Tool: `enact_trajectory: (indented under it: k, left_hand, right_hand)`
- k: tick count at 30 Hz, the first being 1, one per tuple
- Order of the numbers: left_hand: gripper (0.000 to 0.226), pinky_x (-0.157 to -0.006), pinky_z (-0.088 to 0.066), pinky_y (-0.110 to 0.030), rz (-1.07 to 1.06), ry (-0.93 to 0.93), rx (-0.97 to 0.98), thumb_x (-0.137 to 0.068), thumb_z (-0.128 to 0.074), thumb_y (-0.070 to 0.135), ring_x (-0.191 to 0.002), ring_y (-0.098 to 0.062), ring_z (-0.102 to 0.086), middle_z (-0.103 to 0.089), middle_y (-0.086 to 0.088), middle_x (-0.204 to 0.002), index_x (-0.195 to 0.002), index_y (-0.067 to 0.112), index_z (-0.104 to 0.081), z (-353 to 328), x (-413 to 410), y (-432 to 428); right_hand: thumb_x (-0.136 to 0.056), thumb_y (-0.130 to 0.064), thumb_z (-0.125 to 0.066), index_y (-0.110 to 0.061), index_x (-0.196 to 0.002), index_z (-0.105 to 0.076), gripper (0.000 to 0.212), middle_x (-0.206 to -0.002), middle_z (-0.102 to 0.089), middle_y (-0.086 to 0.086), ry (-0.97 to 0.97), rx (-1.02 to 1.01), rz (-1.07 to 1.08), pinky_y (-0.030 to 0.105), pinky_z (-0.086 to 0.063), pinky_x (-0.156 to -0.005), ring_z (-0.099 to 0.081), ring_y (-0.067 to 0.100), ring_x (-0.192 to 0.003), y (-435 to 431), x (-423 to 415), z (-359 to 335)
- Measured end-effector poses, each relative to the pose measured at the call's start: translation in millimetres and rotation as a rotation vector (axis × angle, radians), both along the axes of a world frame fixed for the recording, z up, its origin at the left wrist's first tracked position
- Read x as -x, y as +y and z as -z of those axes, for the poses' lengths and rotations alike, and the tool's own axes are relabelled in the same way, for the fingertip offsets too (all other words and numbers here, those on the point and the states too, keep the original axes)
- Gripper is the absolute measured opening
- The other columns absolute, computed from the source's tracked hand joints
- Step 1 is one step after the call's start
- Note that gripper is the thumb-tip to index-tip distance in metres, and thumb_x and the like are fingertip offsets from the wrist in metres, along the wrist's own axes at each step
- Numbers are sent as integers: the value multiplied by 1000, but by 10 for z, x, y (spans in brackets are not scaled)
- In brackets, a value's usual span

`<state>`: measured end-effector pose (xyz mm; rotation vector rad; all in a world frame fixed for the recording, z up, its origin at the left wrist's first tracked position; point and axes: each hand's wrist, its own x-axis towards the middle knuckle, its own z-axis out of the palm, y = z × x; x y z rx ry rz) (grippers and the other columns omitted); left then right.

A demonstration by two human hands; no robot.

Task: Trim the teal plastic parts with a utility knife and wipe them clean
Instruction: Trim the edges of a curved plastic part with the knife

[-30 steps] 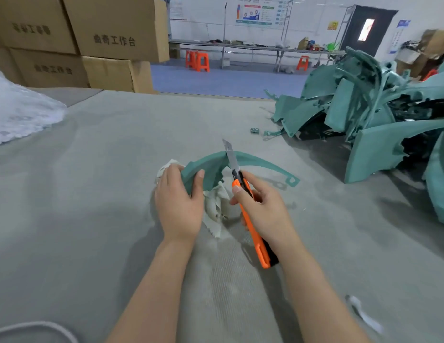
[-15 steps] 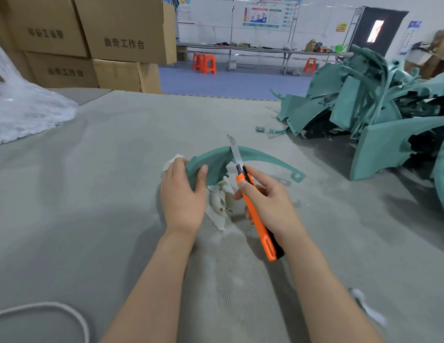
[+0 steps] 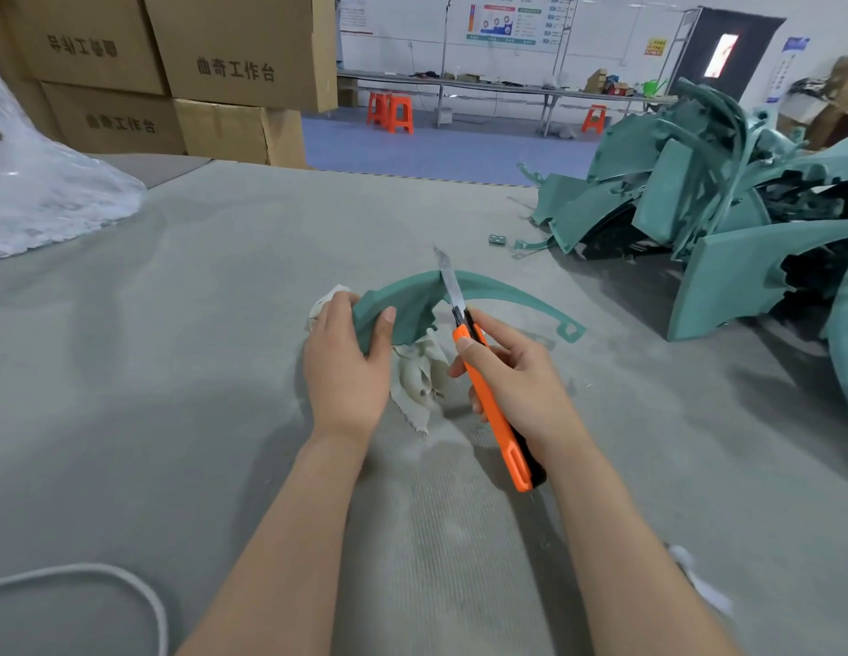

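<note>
While the left hand (image 3: 346,371) pinches the part (image 3: 408,305) at its near end, above the cloth (image 3: 415,371) on the desk (image 3: 176,324), and the right hand (image 3: 521,385) has fingers (image 3: 500,336) wrapped round the knife (image 3: 495,419), blade across the top edge, a slip could drive that long blade toward the left thumb.

A grey, ribbed felt-covered work surface (image 3: 199,324) fills the view. A heap of teal moulded plastic parts (image 3: 725,239) lies at two o'clock, a small teal offcut (image 3: 497,239) just beside it. Crumpled clear plastic sheeting (image 3: 43,191) lies at ten o'clock, a looped white cord (image 3: 105,572) at seven, a frayed off-white cloth (image 3: 415,376) at centre.
</note>
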<state>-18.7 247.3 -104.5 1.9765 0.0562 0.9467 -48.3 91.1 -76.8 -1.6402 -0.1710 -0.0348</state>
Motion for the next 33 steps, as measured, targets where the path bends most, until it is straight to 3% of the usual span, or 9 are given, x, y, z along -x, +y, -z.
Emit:
enact_trajectory:
  k: [5,9,12,20,28,33]
  left_hand:
    - [22,-71,-37,-29,19,9,-12,-93,-60,25,-85,-24,-53,-55,0,-89,-97,4,-55,-15,8,-2]
    - [21,-75,-41,-37,21,26,-14,-93,-59,25,-87,-26,-53,-57,-4,-90,-97,5,-55,-16,14,-13]
    - [21,-74,-41,-36,20,34,-8,-93,-59,25,-86,-26,-53,-56,-3,-89,-97,5,-55,-23,15,-12]
    - [21,-76,-42,-37,23,63,-1,-94,-58,26,-90,-25,-53,-59,-5,-95,-99,6,-55,-44,22,-23]
    - [19,-75,-42,-36,35,69,-17,-95,-56,27,-88,-23,-53,-55,1,-93,-99,8,-54,-64,43,-26]
    - [20,-74,-41,-35,44,59,-11,-94,-57,26,-87,-22,-53,-54,2,-91,-100,7,-55,-60,26,-4]
  right_hand:
    - [-95,-24,-59,-53,-95,-63,29,-75,-70,7,1,40,41,23,-44,-46,-50,13,-45,-18,-26,30]
    - [-96,-28,-58,-40,-107,-63,17,-71,-69,2,1,52,157,27,-45,-49,-50,15,-46,-21,-92,81]
    - [-97,-29,-57,-32,-116,-61,20,-70,-67,0,29,31,219,26,-45,-48,-50,14,-46,-49,-116,103]
    - [-96,-29,-57,-47,-105,-59,21,-72,-68,0,-23,121,150,22,-43,-46,-51,12,-45,10,-81,109]
    - [-96,-24,-58,-41,-117,-60,28,-73,-69,-1,-17,57,94,20,-44,-45,-55,2,-47,46,-34,65]
    - [-95,-23,-59,-52,-103,-60,30,-69,-68,-3,-23,55,78,20,-44,-45,-53,7,-45,33,-32,51]
